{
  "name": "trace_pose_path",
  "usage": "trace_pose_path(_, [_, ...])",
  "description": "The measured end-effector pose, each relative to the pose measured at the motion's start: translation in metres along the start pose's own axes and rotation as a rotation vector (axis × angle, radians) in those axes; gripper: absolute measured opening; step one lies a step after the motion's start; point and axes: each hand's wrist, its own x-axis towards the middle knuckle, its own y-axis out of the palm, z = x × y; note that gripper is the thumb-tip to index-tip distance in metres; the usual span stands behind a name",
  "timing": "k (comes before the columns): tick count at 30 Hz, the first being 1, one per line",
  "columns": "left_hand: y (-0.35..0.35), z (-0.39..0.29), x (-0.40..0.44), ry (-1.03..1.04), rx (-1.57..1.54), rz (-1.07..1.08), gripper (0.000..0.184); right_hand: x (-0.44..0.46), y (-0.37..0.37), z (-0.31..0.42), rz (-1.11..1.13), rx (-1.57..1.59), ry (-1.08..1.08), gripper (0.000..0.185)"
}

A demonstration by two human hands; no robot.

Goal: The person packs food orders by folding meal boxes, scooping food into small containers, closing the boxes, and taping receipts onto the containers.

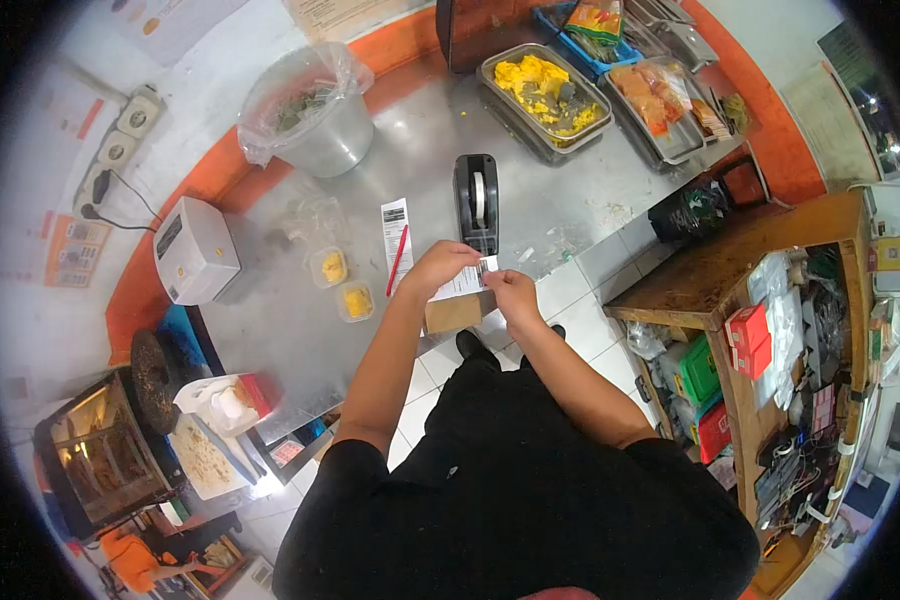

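Observation:
My left hand [444, 268] and my right hand [513, 294] meet at the near edge of a metal table, their fingertips pinching a white printed paper slip [458, 286]. Whether a strip of tape is also between the fingers is too small to make out. Under the slip is a brown cardboard box or packet [452, 315], partly covered. A black tape dispenser [477, 203] stands just beyond my fingers. Left of it lies another printed slip [395, 222] with a red pen [399, 252] across it. Two small clear tubs [354, 301] of yellow food sit further left.
A lined pot [315, 125] and a metal tray of yellow food [582, 128] stand at the back. The tray of orange food [660, 112] is beyond. At left is a white label printer [196, 250]; at right, a wooden shelf unit [715, 270]. Another person [128, 562] appears lower left.

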Motion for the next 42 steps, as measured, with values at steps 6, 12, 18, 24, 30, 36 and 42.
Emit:
trace_pose_path(6, [0.019, 0.008, 0.006, 0.015, 0.203, -0.237, 0.026, 0.013, 0.0, -0.024, -0.046, -0.025, -0.023, 0.02])
trace_pose_path(12, [0.035, 0.003, 0.003, 0.04, 0.532, -0.453, 0.03, 0.023, -0.003, -0.03, -0.083, -0.163, -0.043, 0.018])
trace_pose_path(18, [0.054, 0.002, 0.003, 0.049, 0.72, -0.648, 0.026, 0.039, -0.007, -0.034, -0.066, -0.255, -0.097, 0.017])
trace_pose_path(24, [0.049, 0.031, 0.031, 0.133, 1.311, -0.676, 0.026, 0.063, -0.01, -0.043, 0.006, -0.497, -0.264, 0.02])
trace_pose_path(30, [0.078, 0.001, 0.023, -0.036, 1.356, -0.831, 0.021, 0.057, -0.026, -0.004, 0.14, -0.519, -0.163, 0.028])
trace_pose_path(36, [0.09, -0.013, 0.01, -0.084, 1.429, -0.941, 0.027, 0.063, -0.021, -0.003, 0.224, -0.43, -0.212, 0.028])
trace_pose_path(42, [0.202, -0.023, 0.06, 0.551, 0.628, -0.664, 0.022, 0.068, -0.16, -0.028, 0.119, 0.024, -0.501, 0.015])
